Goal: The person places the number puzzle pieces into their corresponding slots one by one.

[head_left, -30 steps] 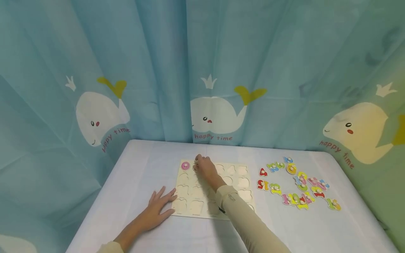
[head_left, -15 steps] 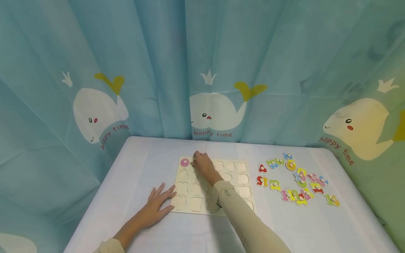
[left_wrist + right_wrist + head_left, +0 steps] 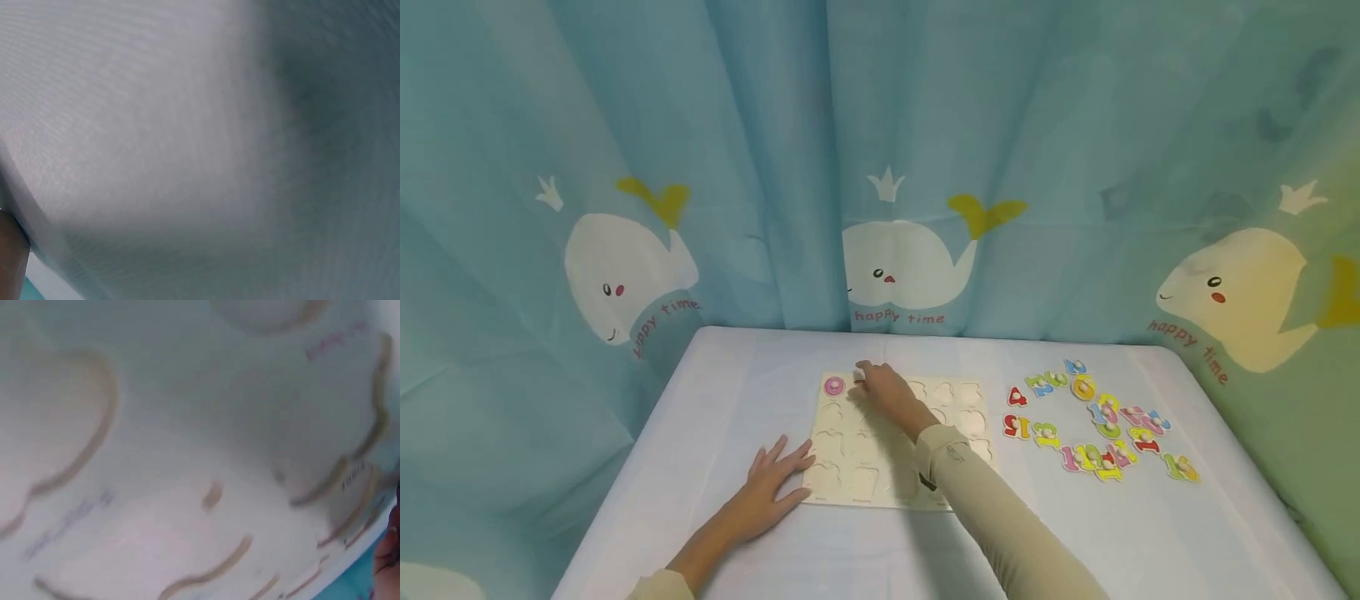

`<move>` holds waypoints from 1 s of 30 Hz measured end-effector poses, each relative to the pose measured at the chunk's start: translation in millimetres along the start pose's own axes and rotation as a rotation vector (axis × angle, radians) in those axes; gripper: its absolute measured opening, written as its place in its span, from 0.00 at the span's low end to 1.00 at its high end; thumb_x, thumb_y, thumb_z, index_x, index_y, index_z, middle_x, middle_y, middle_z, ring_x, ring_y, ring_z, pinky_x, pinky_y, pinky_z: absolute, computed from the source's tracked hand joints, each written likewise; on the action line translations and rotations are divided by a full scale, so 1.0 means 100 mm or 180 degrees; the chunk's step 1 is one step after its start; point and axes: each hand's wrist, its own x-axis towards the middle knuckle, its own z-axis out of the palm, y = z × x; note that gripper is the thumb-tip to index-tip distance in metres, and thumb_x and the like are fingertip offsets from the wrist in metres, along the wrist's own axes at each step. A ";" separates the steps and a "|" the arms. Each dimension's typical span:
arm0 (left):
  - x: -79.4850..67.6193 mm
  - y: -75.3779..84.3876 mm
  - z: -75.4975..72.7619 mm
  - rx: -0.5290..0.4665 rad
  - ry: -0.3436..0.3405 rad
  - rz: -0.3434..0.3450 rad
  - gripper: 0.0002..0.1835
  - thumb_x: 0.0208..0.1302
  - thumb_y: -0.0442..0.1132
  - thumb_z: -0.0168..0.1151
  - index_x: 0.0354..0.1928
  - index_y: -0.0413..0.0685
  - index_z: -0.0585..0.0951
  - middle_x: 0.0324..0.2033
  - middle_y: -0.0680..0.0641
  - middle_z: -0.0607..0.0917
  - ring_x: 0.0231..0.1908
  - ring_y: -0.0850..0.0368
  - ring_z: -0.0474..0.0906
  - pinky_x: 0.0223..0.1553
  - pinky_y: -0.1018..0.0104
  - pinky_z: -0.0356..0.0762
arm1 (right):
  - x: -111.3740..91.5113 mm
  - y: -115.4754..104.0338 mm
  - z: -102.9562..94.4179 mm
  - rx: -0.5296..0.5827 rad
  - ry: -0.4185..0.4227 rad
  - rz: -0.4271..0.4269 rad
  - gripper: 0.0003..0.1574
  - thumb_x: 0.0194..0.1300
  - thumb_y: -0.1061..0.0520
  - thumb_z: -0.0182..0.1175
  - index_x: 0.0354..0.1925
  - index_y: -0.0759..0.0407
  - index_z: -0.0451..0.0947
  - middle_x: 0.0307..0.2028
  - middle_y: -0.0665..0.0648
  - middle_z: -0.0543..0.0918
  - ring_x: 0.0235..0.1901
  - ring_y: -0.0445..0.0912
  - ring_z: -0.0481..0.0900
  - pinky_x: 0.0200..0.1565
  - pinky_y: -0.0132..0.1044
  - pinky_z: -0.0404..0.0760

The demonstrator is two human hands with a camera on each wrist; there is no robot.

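Note:
A pale wooden number puzzle board with cut-out recesses lies on the table. A pink round zero piece with a knob sits in its top left recess. My right hand reaches across the board to the recess beside the zero. Its fingertips pinch a small knobbed puzzle piece, mostly hidden by the fingers. In the right wrist view, fingers show only at the right edge, over blurred recesses. My left hand rests with spread fingers on the table, fingertips at the board's left edge.
Several colourful knobbed number pieces lie scattered right of the board, some overlapping. A red four and a fifteen lie closest to it. A blue whale-print curtain hangs behind the white-covered table.
The right hand stays at the recess beside the zero; its fingers have shifted slightly and one looks straighter. The left hand keeps its place. The head view has shifted a little.

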 end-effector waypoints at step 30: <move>0.00 0.01 0.04 0.0019 0.0168 0.0076 0.22 0.61 0.44 0.63 0.56 0.45 0.77 0.65 0.46 0.68 0.66 0.31 0.49 0.61 0.31 0.35 | -1.25 1.91 -0.97 0.0003 0.0493 0.1028 0.13 0.67 0.60 0.56 0.46 0.65 0.80 0.38 0.60 0.83 0.38 0.52 0.77 0.43 0.49 0.76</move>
